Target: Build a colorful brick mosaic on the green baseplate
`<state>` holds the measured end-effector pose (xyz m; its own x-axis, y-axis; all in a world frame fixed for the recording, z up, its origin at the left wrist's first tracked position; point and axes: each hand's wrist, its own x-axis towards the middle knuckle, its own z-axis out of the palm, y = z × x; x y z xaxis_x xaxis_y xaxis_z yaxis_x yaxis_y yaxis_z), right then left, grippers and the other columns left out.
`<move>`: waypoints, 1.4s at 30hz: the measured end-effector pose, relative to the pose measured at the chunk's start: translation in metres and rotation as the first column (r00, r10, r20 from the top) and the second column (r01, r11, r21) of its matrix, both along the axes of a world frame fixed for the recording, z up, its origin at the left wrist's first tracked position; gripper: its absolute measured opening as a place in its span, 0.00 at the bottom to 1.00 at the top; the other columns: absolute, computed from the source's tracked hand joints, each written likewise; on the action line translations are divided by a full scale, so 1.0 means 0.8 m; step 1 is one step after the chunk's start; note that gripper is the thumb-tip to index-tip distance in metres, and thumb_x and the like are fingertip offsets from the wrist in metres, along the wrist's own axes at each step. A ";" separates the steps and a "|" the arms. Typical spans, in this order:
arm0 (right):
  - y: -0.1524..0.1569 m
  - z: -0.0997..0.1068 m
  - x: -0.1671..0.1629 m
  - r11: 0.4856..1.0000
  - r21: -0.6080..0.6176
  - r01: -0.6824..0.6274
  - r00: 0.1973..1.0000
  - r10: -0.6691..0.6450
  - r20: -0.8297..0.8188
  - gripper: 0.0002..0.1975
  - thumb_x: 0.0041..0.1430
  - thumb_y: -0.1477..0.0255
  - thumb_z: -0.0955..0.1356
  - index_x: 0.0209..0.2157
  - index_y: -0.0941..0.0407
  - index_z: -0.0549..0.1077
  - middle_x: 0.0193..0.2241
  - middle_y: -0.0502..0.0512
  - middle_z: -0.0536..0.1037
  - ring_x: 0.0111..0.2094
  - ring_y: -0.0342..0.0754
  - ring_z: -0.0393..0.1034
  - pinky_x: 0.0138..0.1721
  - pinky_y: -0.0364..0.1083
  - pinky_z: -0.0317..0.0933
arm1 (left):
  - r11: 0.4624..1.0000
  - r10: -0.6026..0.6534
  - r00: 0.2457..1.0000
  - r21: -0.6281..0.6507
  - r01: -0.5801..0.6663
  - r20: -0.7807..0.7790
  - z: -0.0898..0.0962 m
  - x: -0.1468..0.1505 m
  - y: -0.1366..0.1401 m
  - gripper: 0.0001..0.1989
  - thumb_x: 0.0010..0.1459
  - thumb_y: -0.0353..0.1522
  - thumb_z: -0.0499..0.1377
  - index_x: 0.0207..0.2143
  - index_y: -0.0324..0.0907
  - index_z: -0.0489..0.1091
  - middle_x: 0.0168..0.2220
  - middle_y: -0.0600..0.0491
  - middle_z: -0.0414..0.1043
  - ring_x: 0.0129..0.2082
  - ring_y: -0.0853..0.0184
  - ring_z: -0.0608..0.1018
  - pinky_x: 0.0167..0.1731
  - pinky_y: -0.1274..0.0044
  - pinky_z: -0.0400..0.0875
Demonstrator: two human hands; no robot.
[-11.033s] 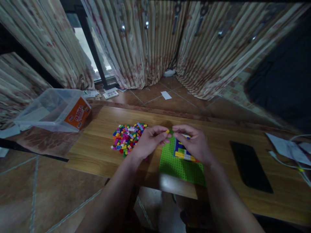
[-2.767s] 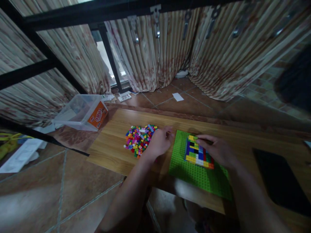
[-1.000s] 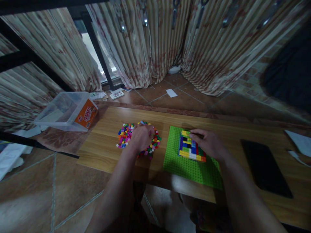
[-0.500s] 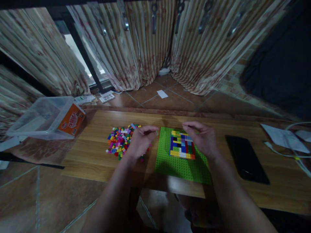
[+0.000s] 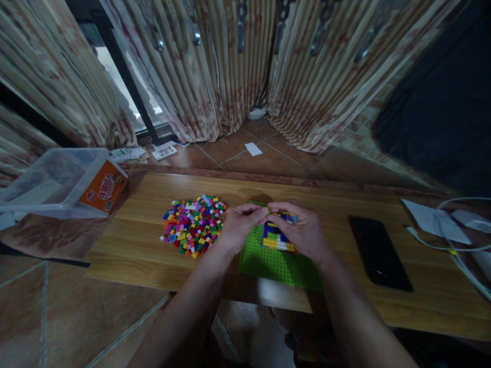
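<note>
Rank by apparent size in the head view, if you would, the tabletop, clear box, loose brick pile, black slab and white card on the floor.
1. Tabletop
2. Clear box
3. Loose brick pile and black slab: too alike to rank
4. White card

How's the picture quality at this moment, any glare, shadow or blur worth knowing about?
Head view: dim overall, brightest at the window gap; head view: glare on the near edge of the wooden table, a small glint on the black slab; head view: detail is soft where the left hand and right hand meet, too unclear to tell what, if anything, they pinch.
</note>
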<state>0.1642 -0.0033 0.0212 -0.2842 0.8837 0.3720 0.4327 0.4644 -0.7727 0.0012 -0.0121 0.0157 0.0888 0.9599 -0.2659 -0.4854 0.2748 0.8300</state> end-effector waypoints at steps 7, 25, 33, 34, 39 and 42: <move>-0.004 0.006 0.002 0.991 -0.122 -0.048 0.998 0.052 0.033 0.09 0.61 0.63 0.67 0.37 0.50 0.79 0.34 0.52 0.80 0.37 0.49 0.74 0.41 0.47 0.66 | 0.998 -0.039 0.987 0.036 0.045 -0.154 -0.005 0.002 0.001 0.17 0.42 0.42 0.71 0.26 0.36 0.76 0.25 0.55 0.74 0.27 0.73 0.74 0.36 0.77 0.71; 0.022 -0.031 0.029 0.961 -0.186 0.205 0.978 -0.193 0.078 0.08 0.51 0.62 0.72 0.30 0.50 0.81 0.41 0.54 0.77 0.48 0.53 0.70 0.55 0.55 0.59 | 0.956 -0.010 0.780 0.222 0.190 -0.625 -0.031 0.003 0.007 0.14 0.58 0.36 0.57 0.42 0.38 0.76 0.33 0.52 0.77 0.31 0.69 0.75 0.33 0.79 0.70; 0.026 -0.041 0.025 0.957 -0.215 0.193 0.980 -0.201 -0.012 0.08 0.49 0.63 0.72 0.28 0.52 0.79 0.38 0.53 0.78 0.43 0.51 0.72 0.49 0.52 0.62 | 0.950 -0.042 0.692 0.185 0.250 -0.721 -0.033 0.002 0.004 0.17 0.56 0.34 0.58 0.47 0.39 0.75 0.38 0.50 0.78 0.33 0.67 0.76 0.35 0.77 0.71; 0.027 -0.042 0.025 0.950 -0.240 0.199 0.978 -0.209 -0.015 0.08 0.49 0.63 0.72 0.28 0.52 0.78 0.37 0.52 0.79 0.42 0.51 0.72 0.48 0.52 0.63 | 0.949 -0.045 0.688 0.185 0.256 -0.725 -0.032 0.002 0.003 0.18 0.56 0.34 0.58 0.47 0.38 0.75 0.38 0.50 0.78 0.33 0.67 0.77 0.35 0.76 0.71; 0.027 -0.041 0.024 0.894 -0.357 0.270 0.959 -0.283 0.017 0.12 0.47 0.61 0.73 0.32 0.53 0.78 0.34 0.52 0.80 0.36 0.50 0.74 0.41 0.50 0.65 | 0.941 -0.057 0.663 0.181 0.285 -0.747 -0.029 0.002 0.001 0.17 0.57 0.34 0.57 0.46 0.38 0.76 0.37 0.50 0.78 0.32 0.67 0.77 0.35 0.76 0.71; 0.028 -0.040 0.023 0.879 -0.396 0.267 0.956 -0.293 -0.006 0.16 0.45 0.61 0.74 0.36 0.54 0.79 0.38 0.54 0.81 0.39 0.51 0.75 0.43 0.50 0.65 | 0.935 -0.061 0.650 0.185 0.303 -0.757 -0.025 0.002 0.000 0.16 0.57 0.34 0.56 0.46 0.39 0.76 0.36 0.51 0.78 0.32 0.66 0.77 0.34 0.76 0.71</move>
